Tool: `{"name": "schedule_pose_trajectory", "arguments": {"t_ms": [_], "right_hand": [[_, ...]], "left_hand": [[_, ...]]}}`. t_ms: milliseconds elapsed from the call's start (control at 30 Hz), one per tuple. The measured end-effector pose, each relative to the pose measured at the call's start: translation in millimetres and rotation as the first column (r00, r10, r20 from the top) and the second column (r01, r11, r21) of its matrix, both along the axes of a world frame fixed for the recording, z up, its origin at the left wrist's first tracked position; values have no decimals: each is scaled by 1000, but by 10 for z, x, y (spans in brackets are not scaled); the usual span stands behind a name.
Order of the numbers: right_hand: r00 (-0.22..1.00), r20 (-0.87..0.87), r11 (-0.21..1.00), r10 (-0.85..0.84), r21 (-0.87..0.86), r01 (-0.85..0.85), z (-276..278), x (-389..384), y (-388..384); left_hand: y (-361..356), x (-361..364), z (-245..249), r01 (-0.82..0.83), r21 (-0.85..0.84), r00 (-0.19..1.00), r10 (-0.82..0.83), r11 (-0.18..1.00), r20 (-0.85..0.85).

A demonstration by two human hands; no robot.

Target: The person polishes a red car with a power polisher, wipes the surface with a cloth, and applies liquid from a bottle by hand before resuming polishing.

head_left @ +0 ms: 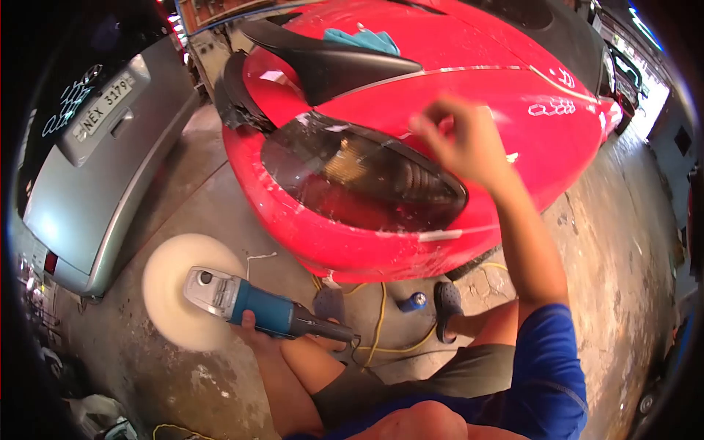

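My left hand point(253, 330) is closed around the blue body of an electric polisher point(260, 308), held low over the floor. The tool's large round cream pad point(172, 282) points to the left. Above the front of a red car point(352, 249), my right hand point(466, 139) is raised, its fingers curled in towards the thumb and slightly blurred. Whether anything is pinched there cannot be made out. The hand is near the upper right edge of the dark headlight point(359, 176). White specks and smears mark the red paint.
A teal cloth point(363, 40) lies on the car by a black trim piece point(315, 66). Yellow cord point(379, 319) winds over the concrete floor near a blue can point(414, 301). At the left stands a silver vehicle point(95, 198).
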State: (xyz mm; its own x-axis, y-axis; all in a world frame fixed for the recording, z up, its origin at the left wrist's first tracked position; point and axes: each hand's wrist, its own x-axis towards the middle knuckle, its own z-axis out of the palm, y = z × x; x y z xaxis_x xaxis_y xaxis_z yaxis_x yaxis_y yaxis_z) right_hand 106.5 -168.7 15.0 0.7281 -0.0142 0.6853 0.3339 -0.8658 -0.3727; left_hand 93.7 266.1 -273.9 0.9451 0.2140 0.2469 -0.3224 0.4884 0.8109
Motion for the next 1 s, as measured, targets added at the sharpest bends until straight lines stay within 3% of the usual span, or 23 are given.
{"name": "schedule_pose_trajectory", "arguments": {"t_ms": [67,133,167,267,333,433,500,600,667,733,833,867,900,967,1000], "right_hand": [[994,74,994,-82,-72,87,374,931,-253],[969,-46,966,-242,-105,236,579,1751,-320],[959,-107,961,-263,-121,250,668,1974,-242],[968,-20,965,-248,-91,246,490,3048,-352],[961,-169,971,-218,-139,195,442,3276,-254],[892,-280,912,-356,104,397,462,3408,-115],[885,-28,840,-465,301,451,653,3318,-212],[786,239,776,-570,471,419,1072,2582,-636],[923,222,754,-314,649,100,1303,1481,-698],[996,84,747,-44,665,-23,1225,322,-703],[922,-386,937,-15,315,147,898,-1451,-1146],[883,-426,902,-195,275,332,829,-1958,-1206],[735,-349,778,-581,25,627,803,-2500,-1400],[586,-90,579,-805,92,810,881,-3586,-1743],[564,72,564,-822,232,792,872,-3925,-1558]], "left_hand": [[-1,35,-42,-17,13,1000,17,1000,6],[-33,77,-83,-70,-10,998,70,997,5],[-64,77,-15,-98,4,995,98,995,3],[10,69,-75,-67,-1,997,67,998,-28],[23,87,-78,-106,-12,994,106,994,-29],[17,78,67,-146,11,989,146,989,-10],[-18,113,65,-184,32,983,183,982,21],[35,112,-43,-150,5,989,150,989,0],[60,87,-72,-122,-38,992,121,992,-27],[67,68,-92,-106,-60,992,102,993,-69],[189,68,-188,37,-174,986,-64,984,-153],[198,81,-187,25,-241,976,-76,970,-204],[228,53,-200,0,-294,963,-79,956,-257],[233,6,-108,-12,-319,952,-86,948,-293],[221,15,-59,-22,-338,952,-83,941,-296]]}}
